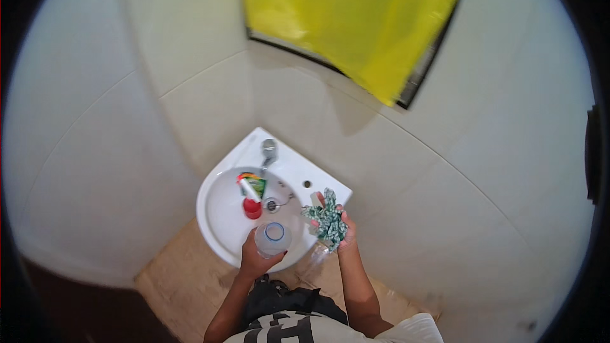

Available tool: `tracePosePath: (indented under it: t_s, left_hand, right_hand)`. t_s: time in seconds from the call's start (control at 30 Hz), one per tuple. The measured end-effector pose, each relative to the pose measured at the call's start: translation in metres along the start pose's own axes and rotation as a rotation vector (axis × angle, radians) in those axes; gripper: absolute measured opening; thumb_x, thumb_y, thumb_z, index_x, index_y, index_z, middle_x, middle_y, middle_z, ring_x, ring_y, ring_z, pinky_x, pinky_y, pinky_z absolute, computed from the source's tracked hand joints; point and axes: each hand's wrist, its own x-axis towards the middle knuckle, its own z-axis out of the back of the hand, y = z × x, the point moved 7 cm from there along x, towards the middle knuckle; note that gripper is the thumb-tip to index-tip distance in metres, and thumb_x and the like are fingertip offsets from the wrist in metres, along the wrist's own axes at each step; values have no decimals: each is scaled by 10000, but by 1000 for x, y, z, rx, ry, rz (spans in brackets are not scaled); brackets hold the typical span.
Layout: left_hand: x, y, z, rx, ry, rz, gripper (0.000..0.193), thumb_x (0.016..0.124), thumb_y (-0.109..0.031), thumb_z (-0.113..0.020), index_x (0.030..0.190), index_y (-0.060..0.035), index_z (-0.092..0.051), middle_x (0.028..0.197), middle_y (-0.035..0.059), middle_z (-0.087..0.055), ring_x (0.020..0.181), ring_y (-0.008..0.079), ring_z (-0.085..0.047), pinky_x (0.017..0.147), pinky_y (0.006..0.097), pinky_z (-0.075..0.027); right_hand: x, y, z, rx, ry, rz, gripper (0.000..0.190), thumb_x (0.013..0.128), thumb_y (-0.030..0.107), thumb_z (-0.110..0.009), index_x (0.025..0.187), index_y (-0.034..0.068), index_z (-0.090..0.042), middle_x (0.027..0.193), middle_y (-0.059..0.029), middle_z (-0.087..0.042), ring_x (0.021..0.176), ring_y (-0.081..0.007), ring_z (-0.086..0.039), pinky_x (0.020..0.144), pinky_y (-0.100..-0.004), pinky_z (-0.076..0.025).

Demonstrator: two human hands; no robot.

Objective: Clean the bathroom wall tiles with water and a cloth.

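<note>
My left hand (256,258) grips a clear plastic bottle (272,244) with a blue-rimmed mouth, held over the front of a white corner washbasin (213,240). In my right hand (349,232) is a crumpled green and white patterned cloth (329,221), above the basin's right edge. Inside the bowl are a red container (252,208) with a white part on top and a green packet (258,184) with a red and yellow edge. The metal drain (271,205) shows beside them. The bottle's lower part is hidden by its own shoulders and my hand.
A chrome tap (269,151) stands at the basin's back corner, with a round hole (307,184) in the ledge to its right. Yellow sheeting (352,14) covers a dark-framed panel on the tiled wall (452,209) above. Brown floor tiles (186,267) lie below.
</note>
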Motion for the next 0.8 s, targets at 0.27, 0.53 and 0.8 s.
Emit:
tracePosePath:
  t_s: [0.27, 0.53, 0.8]
  left_hand:
    - [49, -34, -71, -163, 437, -158, 616, 621, -175, -789, 1121, 7, -478, 1006, 138, -605, 930, 225, -599, 820, 343, -466]
    - [49, -48, -120, -130, 728, -268, 659, 614, -228, -787, 1140, 5, -466, 1007, 194, -597, 930, 306, -604, 803, 371, -472]
    - [29, -71, -164, -40, 866, -418, 618, 638, -231, -744, 1143, -29, -448, 994, 229, -590, 900, 384, -589, 769, 422, -473]
  right_hand:
    - [-105, 110, 54, -385, -622, 557, 291, 797, 230, -674, 1003, 53, -571, 819, -69, -576, 593, -145, -545, 485, -280, -471]
    - [-259, 149, 117, -923, -1359, 905, 103, 756, 148, -565, 705, 59, -578, 589, 11, -505, 420, -118, -437, 398, -289, -332]
    - [-229, 123, 13, -477, -954, 682, 213, 850, 261, -550, 844, 50, -579, 729, -54, -597, 534, -158, -543, 484, -303, -460]
